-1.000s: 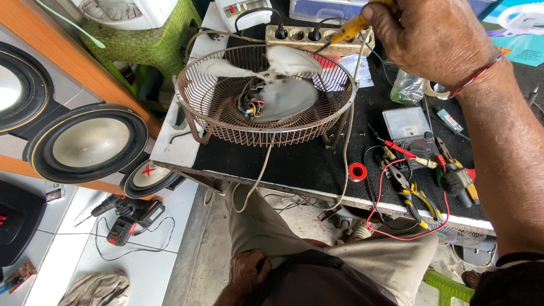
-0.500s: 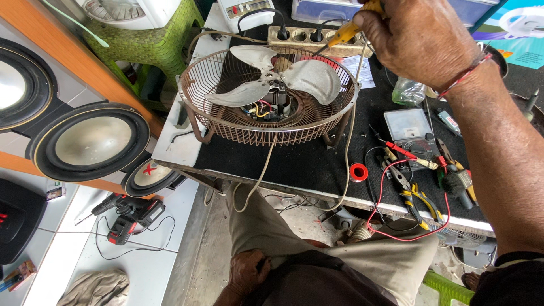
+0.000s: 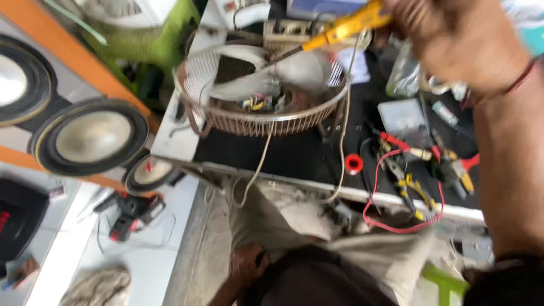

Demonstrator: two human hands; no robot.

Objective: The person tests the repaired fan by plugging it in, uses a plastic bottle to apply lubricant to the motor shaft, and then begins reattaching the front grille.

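My right hand (image 3: 453,39) is at the top right, closed on a yellow-handled screwdriver (image 3: 345,25). Its dark shaft slants down and left, with the tip over the white blades (image 3: 243,85) of a fan. The fan lies face up in a round brown wire grille (image 3: 260,122) on a black-topped bench (image 3: 283,153). Coloured wires show at the fan's hub. A pale cord hangs from the grille over the bench edge. My left hand (image 3: 246,266) rests low on my lap, blurred, touching no tool.
A red tape roll (image 3: 354,164), pliers (image 3: 413,192), a red wire loop (image 3: 396,226) and a clear plastic box (image 3: 402,116) lie right of the fan. Large speakers (image 3: 93,136) stand at left. A power drill (image 3: 133,212) lies on the floor. A power strip (image 3: 289,31) sits behind the fan.
My right hand has brought the screwdriver down and left, so its tip now reaches over the fan blades. The view has shifted and blurred. My left hand stays on my lap.
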